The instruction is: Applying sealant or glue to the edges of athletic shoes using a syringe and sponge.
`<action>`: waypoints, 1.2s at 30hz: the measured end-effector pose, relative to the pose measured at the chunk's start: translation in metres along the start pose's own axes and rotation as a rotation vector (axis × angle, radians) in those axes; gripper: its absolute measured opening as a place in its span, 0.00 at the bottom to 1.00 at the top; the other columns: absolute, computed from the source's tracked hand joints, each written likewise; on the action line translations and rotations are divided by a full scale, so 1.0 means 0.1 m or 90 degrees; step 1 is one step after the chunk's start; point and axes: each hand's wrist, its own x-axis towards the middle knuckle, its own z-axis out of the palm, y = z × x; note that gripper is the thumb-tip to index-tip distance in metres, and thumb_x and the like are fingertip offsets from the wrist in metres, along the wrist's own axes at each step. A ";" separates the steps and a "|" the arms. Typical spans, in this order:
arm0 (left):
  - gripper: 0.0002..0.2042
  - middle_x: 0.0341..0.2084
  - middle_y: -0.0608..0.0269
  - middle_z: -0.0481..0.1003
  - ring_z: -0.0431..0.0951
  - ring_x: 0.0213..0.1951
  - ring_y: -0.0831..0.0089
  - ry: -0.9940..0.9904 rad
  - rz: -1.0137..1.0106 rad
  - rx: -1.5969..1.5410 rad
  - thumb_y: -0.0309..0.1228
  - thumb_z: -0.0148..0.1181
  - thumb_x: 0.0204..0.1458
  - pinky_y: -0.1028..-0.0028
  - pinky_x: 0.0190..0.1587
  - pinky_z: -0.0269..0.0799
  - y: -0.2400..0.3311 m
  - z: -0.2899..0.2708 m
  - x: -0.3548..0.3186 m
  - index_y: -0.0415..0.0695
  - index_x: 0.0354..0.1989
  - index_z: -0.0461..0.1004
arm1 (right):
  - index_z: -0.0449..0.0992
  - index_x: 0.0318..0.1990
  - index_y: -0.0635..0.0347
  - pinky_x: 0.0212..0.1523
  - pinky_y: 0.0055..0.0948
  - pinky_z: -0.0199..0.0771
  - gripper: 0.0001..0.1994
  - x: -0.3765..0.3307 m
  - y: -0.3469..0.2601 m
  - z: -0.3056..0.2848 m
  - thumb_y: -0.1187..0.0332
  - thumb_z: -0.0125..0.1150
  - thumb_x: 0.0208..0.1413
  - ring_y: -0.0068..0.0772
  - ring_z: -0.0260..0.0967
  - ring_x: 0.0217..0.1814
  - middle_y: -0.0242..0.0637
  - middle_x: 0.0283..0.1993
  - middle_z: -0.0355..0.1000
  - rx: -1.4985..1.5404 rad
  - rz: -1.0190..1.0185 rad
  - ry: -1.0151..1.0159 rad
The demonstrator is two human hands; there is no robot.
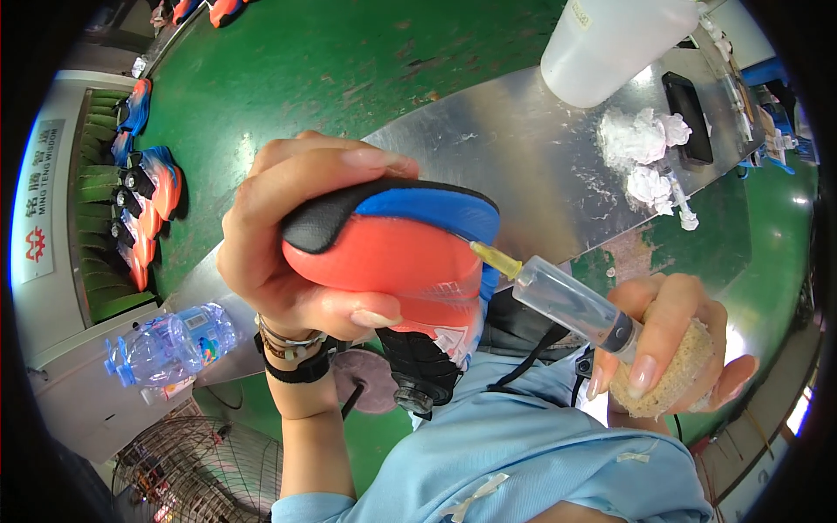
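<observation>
My left hand [288, 253] grips a shoe [392, 253] sole-up, its sole red, blue and black, held above the metal work plate [523, 148]. My right hand [671, 340] holds a clear plastic syringe [571, 305] together with a tan sponge-like block [671, 375]. The syringe's yellowish needle tip [493, 257] touches the edge of the shoe's sole where red meets blue. The shoe's black upper hangs below my left hand.
A white plastic bottle [610, 44] and crumpled white tissues [641, 144] lie on the plate, beside a black phone [689, 118]. A row of similar shoes [144, 209] rides a green conveyor at left. A water bottle [170, 344] and a wire fan guard [200, 471] sit lower left.
</observation>
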 end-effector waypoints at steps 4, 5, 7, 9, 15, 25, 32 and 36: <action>0.35 0.28 0.48 0.74 0.75 0.31 0.63 0.067 -0.108 0.037 0.55 0.64 0.37 0.70 0.35 0.70 0.05 -0.01 -0.06 0.31 0.40 0.67 | 0.68 0.08 0.59 0.19 0.24 0.66 0.35 -0.11 0.06 -0.08 0.44 0.32 0.59 0.37 0.65 0.19 0.61 0.32 0.66 -0.017 0.083 0.044; 0.36 0.29 0.47 0.74 0.75 0.32 0.63 0.095 -0.149 0.032 0.55 0.64 0.37 0.70 0.36 0.71 0.05 -0.01 -0.06 0.30 0.40 0.66 | 0.68 0.08 0.59 0.19 0.24 0.66 0.35 -0.12 0.06 -0.07 0.44 0.32 0.59 0.37 0.65 0.19 0.61 0.32 0.66 -0.018 0.082 0.049; 0.37 0.31 0.47 0.72 0.75 0.34 0.61 0.095 -0.177 0.034 0.56 0.62 0.38 0.69 0.37 0.71 0.01 -0.04 -0.09 0.29 0.42 0.65 | 0.63 0.08 0.57 0.18 0.32 0.68 0.33 -0.12 0.09 -0.05 0.43 0.36 0.58 0.42 0.64 0.16 0.46 0.30 0.63 -0.013 0.164 0.110; 0.38 0.33 0.47 0.71 0.75 0.35 0.60 0.134 -0.173 0.058 0.57 0.60 0.40 0.68 0.38 0.71 -0.04 -0.07 -0.12 0.29 0.43 0.64 | 0.60 0.04 0.56 0.19 0.31 0.69 0.35 -0.17 0.14 -0.12 0.43 0.32 0.58 0.44 0.64 0.17 0.48 0.33 0.63 0.002 0.167 0.104; 0.38 0.37 0.46 0.70 0.74 0.39 0.59 0.148 -0.214 0.162 0.60 0.51 0.45 0.66 0.41 0.71 -0.12 -0.21 -0.19 0.31 0.46 0.63 | 0.72 0.12 0.60 0.31 0.35 0.69 0.38 -0.33 0.26 -0.20 0.43 0.22 0.59 0.45 0.68 0.30 0.57 0.34 0.65 -0.038 0.254 0.114; 0.36 0.38 0.49 0.71 0.71 0.42 0.63 0.188 -0.214 0.086 0.61 0.41 0.50 0.67 0.48 0.66 -0.34 -0.50 -0.36 0.35 0.48 0.64 | 0.73 0.13 0.62 0.37 0.36 0.67 0.36 -0.55 0.27 -0.30 0.48 0.23 0.60 0.45 0.68 0.34 0.57 0.38 0.65 0.016 0.382 0.103; 0.30 0.42 0.50 0.70 0.71 0.43 0.67 0.243 -0.314 0.306 0.54 0.35 0.56 0.70 0.48 0.66 -0.40 -0.51 -0.42 0.35 0.49 0.65 | 0.67 0.08 0.63 0.20 0.36 0.73 0.37 -0.73 0.29 -0.37 0.50 0.21 0.60 0.50 0.66 0.18 0.58 0.32 0.61 0.019 0.374 0.190; 0.27 0.45 0.54 0.69 0.70 0.43 0.72 0.229 -0.297 0.371 0.48 0.33 0.58 0.74 0.47 0.65 -0.49 -0.62 -0.49 0.34 0.50 0.65 | 0.66 0.07 0.62 0.21 0.36 0.73 0.37 -0.76 0.22 -0.39 0.50 0.21 0.60 0.49 0.66 0.19 0.58 0.32 0.61 -0.011 0.377 0.188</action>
